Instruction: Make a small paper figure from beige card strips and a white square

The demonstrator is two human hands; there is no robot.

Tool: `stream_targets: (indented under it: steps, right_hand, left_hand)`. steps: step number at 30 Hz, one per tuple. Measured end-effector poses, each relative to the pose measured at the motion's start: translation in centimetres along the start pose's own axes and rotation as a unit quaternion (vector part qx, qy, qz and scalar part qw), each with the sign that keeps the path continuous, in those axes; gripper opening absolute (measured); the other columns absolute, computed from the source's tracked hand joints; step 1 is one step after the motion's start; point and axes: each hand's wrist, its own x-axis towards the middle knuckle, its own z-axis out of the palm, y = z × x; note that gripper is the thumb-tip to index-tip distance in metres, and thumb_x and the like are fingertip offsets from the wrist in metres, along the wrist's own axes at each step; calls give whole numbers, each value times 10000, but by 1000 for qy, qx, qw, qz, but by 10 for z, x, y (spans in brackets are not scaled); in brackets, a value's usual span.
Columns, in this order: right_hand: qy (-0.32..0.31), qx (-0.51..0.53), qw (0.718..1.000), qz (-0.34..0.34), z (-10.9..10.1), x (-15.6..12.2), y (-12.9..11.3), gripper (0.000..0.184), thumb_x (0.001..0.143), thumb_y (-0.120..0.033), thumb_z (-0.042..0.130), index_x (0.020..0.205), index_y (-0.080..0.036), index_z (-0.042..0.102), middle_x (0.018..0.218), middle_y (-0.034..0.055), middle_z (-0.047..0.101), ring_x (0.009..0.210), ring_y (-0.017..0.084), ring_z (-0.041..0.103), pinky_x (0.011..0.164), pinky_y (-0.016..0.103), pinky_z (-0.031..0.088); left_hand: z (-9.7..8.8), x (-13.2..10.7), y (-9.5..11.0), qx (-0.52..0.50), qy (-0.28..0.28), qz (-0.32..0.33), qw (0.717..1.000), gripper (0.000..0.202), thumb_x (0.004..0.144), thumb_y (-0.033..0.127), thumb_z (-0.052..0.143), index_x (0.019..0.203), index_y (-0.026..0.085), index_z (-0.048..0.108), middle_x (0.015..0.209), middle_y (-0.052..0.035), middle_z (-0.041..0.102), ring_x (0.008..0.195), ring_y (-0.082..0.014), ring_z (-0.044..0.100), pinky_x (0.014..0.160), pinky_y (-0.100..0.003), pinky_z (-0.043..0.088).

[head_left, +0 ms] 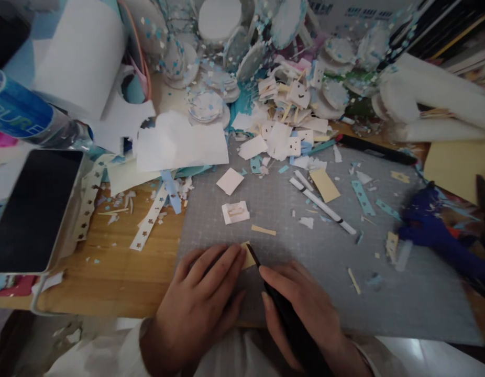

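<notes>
Pressing down on a small yellow paper piece [248, 259] with the left hand [207, 298]: fingers extended, fingertips on the left part of the paper, palm down. Cannot tell what lies under that palm. Gripping a black pen-shaped tool [284, 309] in the right hand [305, 306], fingers curled round it, tip pointing far-left and meeting the paper near its far edge. Blade or nib: too small to tell.

Working at the near side of a grey gridded mat [324, 293], on a wooden table [120, 277]. Just beyond the yellow paper piece: a thin yellow strip [263, 230]. Farther, slightly left: a white paper piece [235, 212] with folded-looking ends, then a white square [230, 181] turned cornerwise. To the right of those: a white pen with black bands [323, 206], lying diagonally near a yellow rectangle [324, 185]. Far right on the mat, a black marker [376, 150] with a red end; at the right edge, a blue glue gun [434, 222].

At far center, a heap of small white cutouts [293, 146], some with drawn faces, in front of white discs [285, 23] dotted with blue flecks. At left, a phone [34, 209] with dark screen, nearer than a tilted bottle [22, 112] with a blue label.
</notes>
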Motion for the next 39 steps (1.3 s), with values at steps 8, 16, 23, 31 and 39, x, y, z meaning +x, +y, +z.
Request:
stream_targets:
  steps: [8,16,23,31,39]
  right_hand:
    - [-5,-5,1000,-6,-2,1,2,338,852,-130,472,1183,-199,474,843,51,659,750,196,611,647,341,551]
    - [-13,-16,1000,-9,2,3,3,412,819,-123,483,1219,-217,470,838,62,671,733,216,614,622,357,546]
    - [12,-6,1000,-23,0,0,1,534,784,-98,522,1295,-220,430,835,64,675,739,223,618,629,360,547]
    - [52,-49,996,-48,1,6,-3,396,781,-71,481,1168,-133,534,742,69,653,732,227,609,604,347,524]
    - [50,-76,995,-45,0,1,-5,355,789,-72,471,1138,-116,515,719,68,633,671,210,569,549,337,510]
  left_hand:
    - [0,0,0,-1,2,4,1000,338,905,218,459,1187,122,618,1209,-41,663,1074,-220,556,944,-365,342]
    - [0,-1,-1,-8,1,-1,1000,341,897,207,478,1201,125,610,1222,-29,658,1070,-217,564,947,-367,344]
    - [-2,2,0,1,-1,-7,1000,341,898,214,459,1187,132,619,1204,-27,667,1058,-208,565,942,-362,334]
    - [3,-4,4,2,-17,-37,999,372,931,296,438,1240,154,587,1262,-19,632,1110,-211,534,992,-372,304]
    - [7,-7,18,40,5,-65,997,372,950,245,383,1245,137,584,1265,-22,633,1127,-207,536,989,-372,306]
